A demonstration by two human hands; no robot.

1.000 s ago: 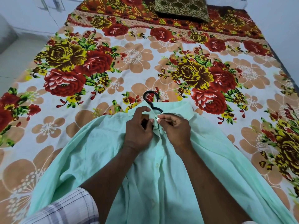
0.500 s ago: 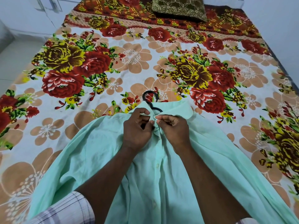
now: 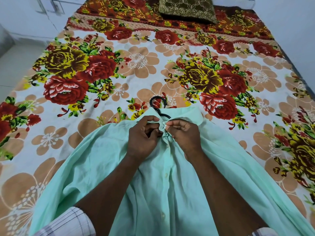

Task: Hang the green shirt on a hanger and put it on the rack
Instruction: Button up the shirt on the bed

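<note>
The mint-green shirt (image 3: 95, 160) lies spread front-up on the flowered bed, collar pointing away from me. A black hanger (image 3: 157, 103) sits inside it; only its hook and a bit of neck show above the collar. My left hand (image 3: 142, 135) pinches the left side of the collar opening. My right hand (image 3: 185, 133) pinches the right side, with a small white button between thumb and finger. The two hands meet at the top of the button placket. Several buttons run down the placket toward me.
The bed (image 3: 136, 62) carries a floral sheet with red and yellow roses. A dark patterned pillow (image 3: 187, 9) lies at the far end. White floor and a cabinet front (image 3: 30, 17) are on the left, a white wall on the right. No rack is in view.
My hands stay at the collar; the fingers have shifted slightly and the right fingertips now hold the top button against the left edge. The view has tilted a little.
</note>
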